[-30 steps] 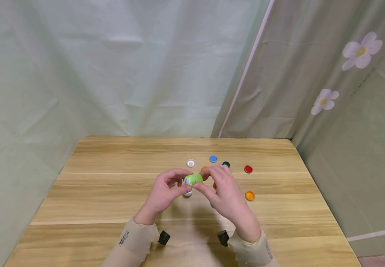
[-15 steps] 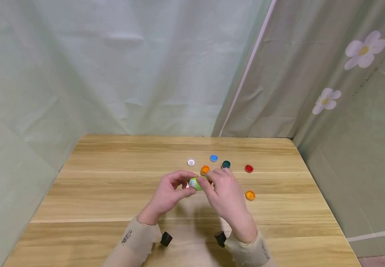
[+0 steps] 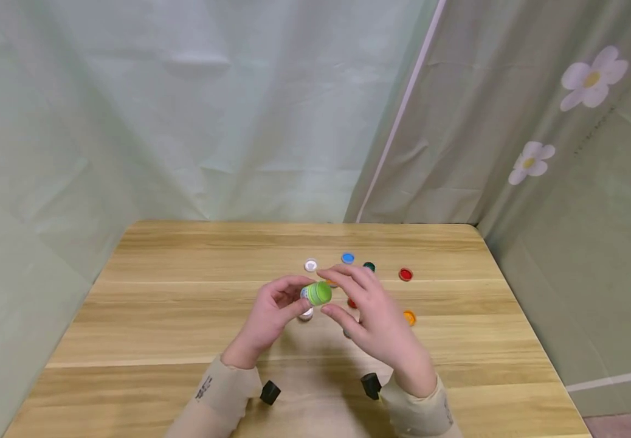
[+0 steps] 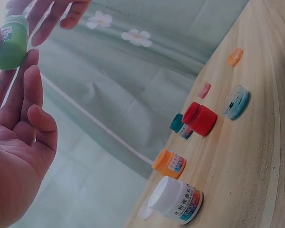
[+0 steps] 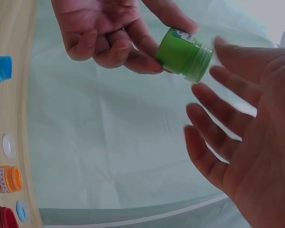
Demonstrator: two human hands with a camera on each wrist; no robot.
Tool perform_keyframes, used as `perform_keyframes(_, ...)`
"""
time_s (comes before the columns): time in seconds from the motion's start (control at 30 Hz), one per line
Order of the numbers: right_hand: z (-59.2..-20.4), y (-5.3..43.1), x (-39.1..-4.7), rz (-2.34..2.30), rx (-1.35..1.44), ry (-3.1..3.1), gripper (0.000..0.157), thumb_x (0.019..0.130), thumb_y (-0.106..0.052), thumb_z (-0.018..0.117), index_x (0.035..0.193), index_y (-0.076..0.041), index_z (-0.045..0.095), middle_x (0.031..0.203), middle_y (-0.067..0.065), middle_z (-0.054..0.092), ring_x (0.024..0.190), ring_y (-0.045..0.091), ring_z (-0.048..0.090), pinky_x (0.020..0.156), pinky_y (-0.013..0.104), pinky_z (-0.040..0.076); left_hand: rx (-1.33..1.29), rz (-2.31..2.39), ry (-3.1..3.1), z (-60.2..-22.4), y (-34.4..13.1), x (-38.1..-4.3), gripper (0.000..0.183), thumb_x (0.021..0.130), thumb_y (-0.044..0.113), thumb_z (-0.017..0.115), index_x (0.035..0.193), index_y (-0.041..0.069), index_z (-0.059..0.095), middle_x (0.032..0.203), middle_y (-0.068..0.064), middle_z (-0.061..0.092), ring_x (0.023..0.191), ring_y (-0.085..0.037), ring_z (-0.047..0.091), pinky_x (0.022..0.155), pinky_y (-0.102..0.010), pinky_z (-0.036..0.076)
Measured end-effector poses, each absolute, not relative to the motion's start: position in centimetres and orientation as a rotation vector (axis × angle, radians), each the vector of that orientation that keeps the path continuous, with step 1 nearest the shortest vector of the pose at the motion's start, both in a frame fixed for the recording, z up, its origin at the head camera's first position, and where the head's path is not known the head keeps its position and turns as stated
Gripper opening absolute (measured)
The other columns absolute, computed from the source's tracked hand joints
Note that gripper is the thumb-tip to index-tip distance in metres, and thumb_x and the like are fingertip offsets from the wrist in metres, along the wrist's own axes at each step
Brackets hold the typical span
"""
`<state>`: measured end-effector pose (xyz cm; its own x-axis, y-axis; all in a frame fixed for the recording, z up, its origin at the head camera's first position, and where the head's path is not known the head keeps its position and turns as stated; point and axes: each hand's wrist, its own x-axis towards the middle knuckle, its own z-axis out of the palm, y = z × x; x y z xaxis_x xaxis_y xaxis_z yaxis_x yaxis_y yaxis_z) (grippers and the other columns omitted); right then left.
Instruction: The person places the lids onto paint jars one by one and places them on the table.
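Observation:
My left hand (image 3: 265, 311) grips a small green paint jar (image 3: 317, 294) above the table, between thumb and fingers. The jar is tilted on its side, its label under the thumb. A clear ribbed cap (image 5: 198, 62) is on its end, which points toward my right hand (image 3: 377, 313). That hand is empty, its fingers spread around the capped end with a gap to it. In the left wrist view, my right fingers are partly cut off by the frame edge.
Uncapped white (image 4: 176, 199), orange (image 4: 170, 164), red (image 4: 199, 118) and dark green (image 4: 181, 126) jars stand on the table below. A blue jar (image 5: 1, 68) is at the left. Paint-stained lids lie around, including red (image 3: 405, 274), orange (image 3: 410, 317), blue (image 3: 348, 258) and white (image 3: 310, 264) ones.
Half a second ago my right fingers gripped the jar's capped end; now they have spread and come off it. The left hand still holds the jar, moved slightly left.

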<state>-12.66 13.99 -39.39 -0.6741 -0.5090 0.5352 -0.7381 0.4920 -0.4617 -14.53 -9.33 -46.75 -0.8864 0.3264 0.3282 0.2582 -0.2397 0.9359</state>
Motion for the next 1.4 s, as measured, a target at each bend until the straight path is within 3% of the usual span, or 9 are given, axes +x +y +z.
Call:
perform_keyframes(0.17, -39.49, 13.74, -12.88, 0.911, 1.179, -2.353, 0.053, 0.098, -0.011, 0.079, 0.148, -0.014, 0.063, 0.143, 0.0, 0.062, 0.133, 0.022, 0.057, 0.108, 0.038, 0.049, 0.772, 2.341, 1.869, -46.83, -9.43, -14.51, 0.028, 0.102, 0.009, 0.073, 0.126, 0.024, 0.075, 0.117, 0.005, 0.075, 0.101, -0.012, 0.067, 0.082, -0.026, 0.056)
perform_keyframes(0.37, -39.62, 13.77, -12.85, 0.919, 1.185, -2.324, 0.054, 0.097, -0.002, 0.078, 0.147, -0.013, 0.063, 0.141, 0.002, 0.063, 0.131, 0.023, 0.058, 0.107, 0.037, 0.05, 0.767, 2.328, 1.877, -46.92, -9.42, -14.54, 0.027, 0.102, 0.009, 0.074, 0.126, 0.02, 0.075, 0.117, 0.004, 0.075, 0.1, -0.012, 0.067, 0.082, -0.026, 0.056)
perform_keyframes(0.6, -39.68, 13.97, -12.81, 0.948, 1.154, -2.331, 0.049, 0.096, -0.003, 0.078, 0.143, -0.013, 0.066, 0.139, 0.001, 0.064, 0.129, 0.022, 0.058, 0.102, 0.034, 0.051, 0.764, 2.323, 1.89, -46.8, -9.45, -14.54, 0.026, 0.101, 0.009, 0.075, 0.127, 0.014, 0.074, 0.116, 0.003, 0.076, 0.1, -0.014, 0.067, 0.083, -0.027, 0.056)
perform_keyframes(0.77, -39.69, 13.98, -12.83, 0.946, 1.131, -2.348, 0.043, 0.098, -0.01, 0.079, 0.14, -0.012, 0.069, 0.135, 0.001, 0.065, 0.122, 0.02, 0.059, 0.091, 0.032, 0.054, 0.763, 2.323, 1.877, -46.82, -9.5, -14.53, 0.027, 0.102, 0.01, 0.075, 0.128, 0.016, 0.074, 0.117, 0.003, 0.076, 0.103, -0.014, 0.068, 0.086, -0.028, 0.056)
perform_keyframes(0.93, -39.81, 13.94, -12.81, 0.96, 1.075, -2.376, 0.041, 0.096, -0.02, 0.083, 0.134, -0.013, 0.071, 0.127, -0.002, 0.068, 0.103, 0.017, 0.055, 0.075, 0.024, 0.05, 0.764, 2.318, 1.881, -46.78, -9.54, -14.45, 0.027, 0.101, 0.01, 0.075, 0.128, 0.008, 0.073, 0.116, 0.003, 0.076, 0.103, -0.014, 0.068, 0.087, -0.03, 0.056)
perform_keyframes(1.2, -39.87, 13.62, -12.61, 0.957, 0.915, -2.455, 0.035, 0.091, -0.037, 0.086, 0.115, -0.016, 0.071, 0.11, -0.008, 0.069, 0.09, 0.017, 0.052, 0.073, 0.026, 0.045, 0.736, 2.253, 1.941, -46.71, -9.59, -14.36, 0.031, 0.1, 0.011, 0.078, 0.128, 0.002, 0.071, 0.11, -0.001, 0.074, 0.096, -0.019, 0.062, 0.079, -0.031, 0.055)
perform_keyframes(1.4, -40.02, 13.36, -12.41, 0.911, 0.799, -2.545, 0.033, 0.09, -0.045, 0.085, 0.1, -0.019, 0.067, 0.096, -0.011, 0.065, 0.083, 0.011, 0.05, 0.067, 0.026, 0.046, 0.736, 2.216, 1.985, -46.73, -9.42, -14.36, 0.031, 0.099, 0.013, 0.08, 0.127, 0.004, 0.072, 0.111, -0.001, 0.074, 0.098, -0.02, 0.062, 0.085, -0.033, 0.052)
